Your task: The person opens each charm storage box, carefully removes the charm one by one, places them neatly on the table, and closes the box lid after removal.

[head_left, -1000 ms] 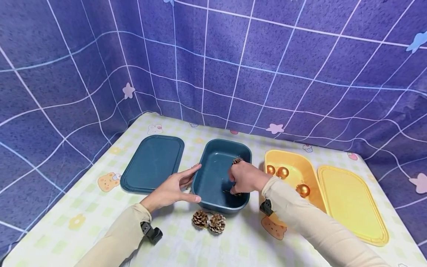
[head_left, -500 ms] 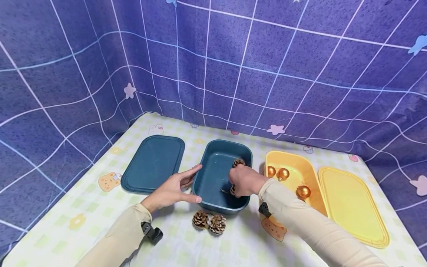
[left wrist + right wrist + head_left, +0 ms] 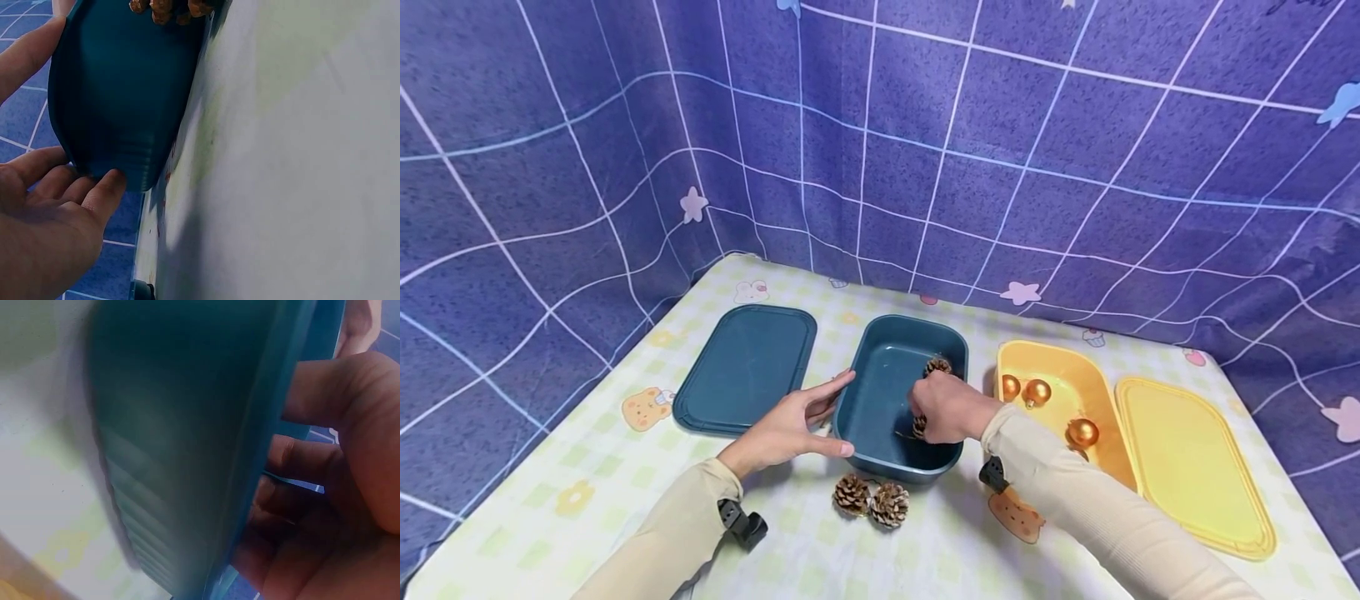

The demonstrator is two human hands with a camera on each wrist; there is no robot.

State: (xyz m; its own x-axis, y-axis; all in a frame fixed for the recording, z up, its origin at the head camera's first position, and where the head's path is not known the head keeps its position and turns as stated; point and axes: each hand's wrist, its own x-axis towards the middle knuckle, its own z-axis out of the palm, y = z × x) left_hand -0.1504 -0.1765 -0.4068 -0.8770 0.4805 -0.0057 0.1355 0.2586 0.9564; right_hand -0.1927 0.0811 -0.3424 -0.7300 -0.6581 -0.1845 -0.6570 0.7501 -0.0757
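Left grip: my left hand (image 3: pixel 790 427) lies with straight fingers spread against the outer left wall of the teal box (image 3: pixel 880 454), thumb along its near corner; in the left wrist view my fingertips (image 3: pixel 107 187) touch the ribbed wall of the box (image 3: pixel 112 106).
Right grip: my right hand (image 3: pixel 951 407) is down inside the teal box, fingers curled round a pine cone (image 3: pixel 919 427) low by the near wall. The right wrist view shows my curled fingers (image 3: pixel 325 487) just behind the rim of the box (image 3: pixel 187 456), but the cone is hidden there.
Pine cone in hand: inside the teal box, near its front right part, touching my fingers.
Second cone in box: another pine cone (image 3: pixel 937 365) lies at the far right of the box floor, just beyond my knuckles.
Cones outside: two pine cones (image 3: pixel 871 498) sit side by side, touching, on the desk (image 3: pixel 625 500) just in front of the box.
Teal lid: the teal lid (image 3: pixel 745 367) lies flat to the left of the box, close to my left hand.
Yellow box: the yellow box (image 3: pixel 1075 375) stands just right of the teal one, with three gold baubles (image 3: pixel 1036 390) inside.
Yellow lid: the yellow lid (image 3: pixel 1191 462) lies flat beside it, further right.
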